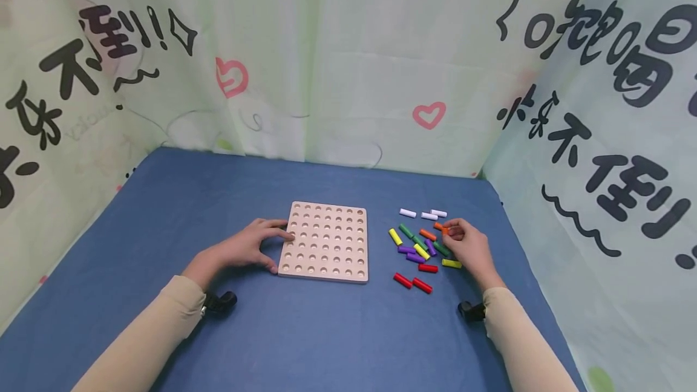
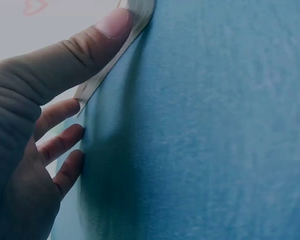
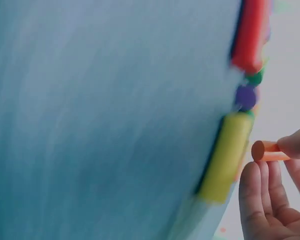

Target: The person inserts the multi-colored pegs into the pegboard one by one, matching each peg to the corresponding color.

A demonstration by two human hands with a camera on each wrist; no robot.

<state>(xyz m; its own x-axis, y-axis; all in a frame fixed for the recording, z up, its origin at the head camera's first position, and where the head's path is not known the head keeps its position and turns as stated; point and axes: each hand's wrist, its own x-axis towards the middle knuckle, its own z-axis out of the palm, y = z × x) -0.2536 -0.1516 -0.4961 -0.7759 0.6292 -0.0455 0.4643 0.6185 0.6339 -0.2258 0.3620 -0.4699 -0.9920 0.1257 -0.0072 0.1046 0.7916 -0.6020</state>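
Observation:
A pale wooden pegboard with rows of round holes lies flat on the blue cloth. My left hand rests against its left side, fingertips at the edge and thumb by the near left corner. In the left wrist view the thumb touches the board's rim, with the other fingers spread loosely. To the right, my right hand pinches an orange peg between thumb and fingers. Beneath and beside that hand lie loose coloured pegs, among them a yellow peg and a green peg.
Scattered right of the board are white pegs, purple pegs, red pegs and another orange peg. Blue cloth covers the table. Pale printed curtains enclose the back and both sides.

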